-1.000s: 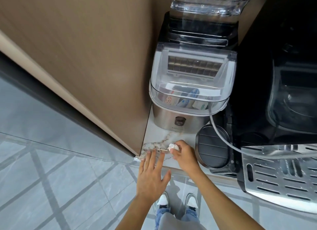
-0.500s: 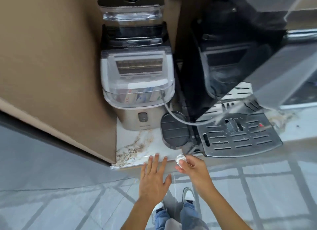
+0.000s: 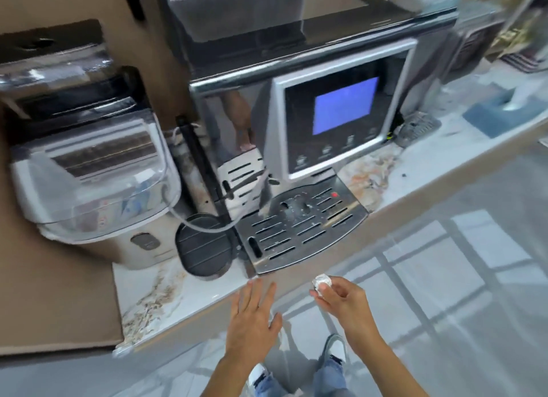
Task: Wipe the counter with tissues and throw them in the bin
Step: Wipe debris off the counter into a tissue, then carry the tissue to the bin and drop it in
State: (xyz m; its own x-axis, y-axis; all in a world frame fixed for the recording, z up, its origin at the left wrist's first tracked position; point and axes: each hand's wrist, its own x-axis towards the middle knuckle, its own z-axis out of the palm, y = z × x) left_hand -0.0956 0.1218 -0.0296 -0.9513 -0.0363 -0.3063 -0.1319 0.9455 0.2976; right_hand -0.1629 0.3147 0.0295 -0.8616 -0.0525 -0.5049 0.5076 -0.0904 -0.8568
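Note:
A small crumpled white tissue (image 3: 322, 280) is pinched in the fingertips of my right hand (image 3: 341, 297), which hovers just off the front edge of the marble counter (image 3: 154, 290), over the floor. My left hand (image 3: 252, 319) is flat with fingers spread, its fingertips at the counter's front edge below the drip tray. It holds nothing. No bin is in view.
A coffee machine (image 3: 329, 123) with a blue screen and a metal drip tray (image 3: 296, 230) stands on the counter. To its left are a steel appliance with a clear lid (image 3: 95, 189) and a round black lid (image 3: 204, 245). A blue tissue box (image 3: 504, 115) sits at far right.
My right hand has lifted the tissue off the counter and drawn back past its edge. The view has swung right and up, showing the coffee machine's front. My left hand stayed at the edge.

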